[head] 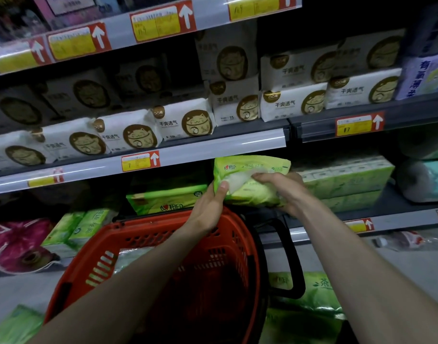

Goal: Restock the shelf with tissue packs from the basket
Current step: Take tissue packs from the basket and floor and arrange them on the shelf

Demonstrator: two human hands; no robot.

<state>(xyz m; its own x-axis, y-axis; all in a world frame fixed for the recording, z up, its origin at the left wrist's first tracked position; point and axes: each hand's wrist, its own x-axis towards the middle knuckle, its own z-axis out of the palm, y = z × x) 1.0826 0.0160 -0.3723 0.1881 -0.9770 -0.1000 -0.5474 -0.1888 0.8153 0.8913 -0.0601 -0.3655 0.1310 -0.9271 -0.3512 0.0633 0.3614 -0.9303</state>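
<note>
— Between both hands, what is held?
— A green tissue pack (250,181): the left hand (209,207) clasps its near-left end, the right hand (285,188) grips its right side.
— And below them?
— A red basket (163,234) with a black handle (291,256).
— Beyond the hands?
— More green packs (347,180) on the shelf (387,209) to the right; white cat-print packs (183,122) above.

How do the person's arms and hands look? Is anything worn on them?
Both forearms are bare up to the picture's bottom edge, with no sleeves in view. The left hand and right hand wear no gloves. No watch, bracelet or ring is visible on them.
</note>
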